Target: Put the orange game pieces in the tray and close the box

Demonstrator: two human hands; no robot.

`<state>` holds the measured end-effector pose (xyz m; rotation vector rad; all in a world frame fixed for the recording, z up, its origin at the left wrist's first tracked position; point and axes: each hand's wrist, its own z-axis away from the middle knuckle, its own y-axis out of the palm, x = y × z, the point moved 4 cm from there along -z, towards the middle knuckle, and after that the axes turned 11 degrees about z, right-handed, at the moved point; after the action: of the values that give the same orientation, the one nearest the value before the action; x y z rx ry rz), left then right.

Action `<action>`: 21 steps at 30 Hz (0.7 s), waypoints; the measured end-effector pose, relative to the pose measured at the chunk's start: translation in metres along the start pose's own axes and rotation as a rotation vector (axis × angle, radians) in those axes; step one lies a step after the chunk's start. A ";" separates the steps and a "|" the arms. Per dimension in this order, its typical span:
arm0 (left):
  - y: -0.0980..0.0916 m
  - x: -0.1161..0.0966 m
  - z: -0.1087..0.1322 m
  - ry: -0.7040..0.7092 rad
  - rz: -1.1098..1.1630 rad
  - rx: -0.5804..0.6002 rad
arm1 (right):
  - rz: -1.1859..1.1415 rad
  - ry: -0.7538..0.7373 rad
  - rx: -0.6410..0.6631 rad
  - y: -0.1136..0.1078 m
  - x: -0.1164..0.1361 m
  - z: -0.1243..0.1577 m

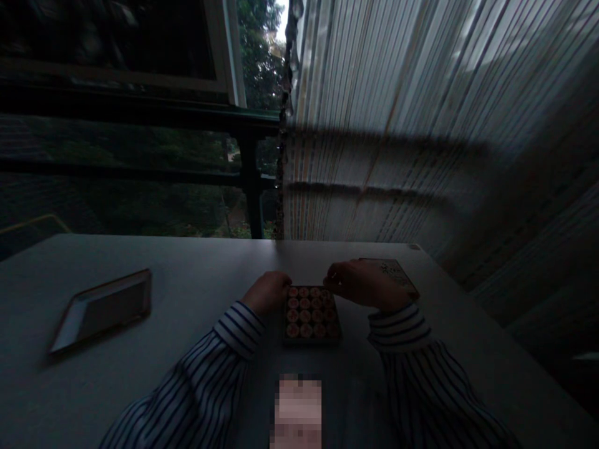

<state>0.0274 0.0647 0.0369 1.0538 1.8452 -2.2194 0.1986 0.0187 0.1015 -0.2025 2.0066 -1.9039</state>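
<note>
A small square box (311, 340) sits on the grey table (187, 374) right in front of me, packed with rows of round reddish game pieces (306, 312). My left hand (267, 292) rests curled at the box's far left corner, touching its edge. At the far right corner my right hand (362, 284) hovers with its fingers bent and pinched together over the top row of pieces. What the fingers hold, if anything, is hidden in the dim light. Both arms wear striped sleeves.
A flat rectangular lid or tray (103, 308) lies on the table at the left. A patterned flat item (397, 274) lies behind my right hand. Beyond the table are a striped curtain (421, 125) and a dark window with railing (140, 168).
</note>
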 end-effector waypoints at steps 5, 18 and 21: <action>0.001 -0.001 0.000 0.004 0.021 0.004 | 0.008 0.020 0.029 0.011 -0.004 -0.004; -0.001 -0.006 0.002 0.064 0.027 0.012 | 0.048 0.017 0.092 0.024 -0.006 -0.008; -0.001 -0.006 0.002 0.059 0.051 0.019 | 0.062 0.027 0.096 0.026 -0.006 -0.009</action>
<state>0.0308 0.0606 0.0411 1.1685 1.8015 -2.2050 0.2049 0.0315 0.0766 -0.0887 1.9104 -1.9678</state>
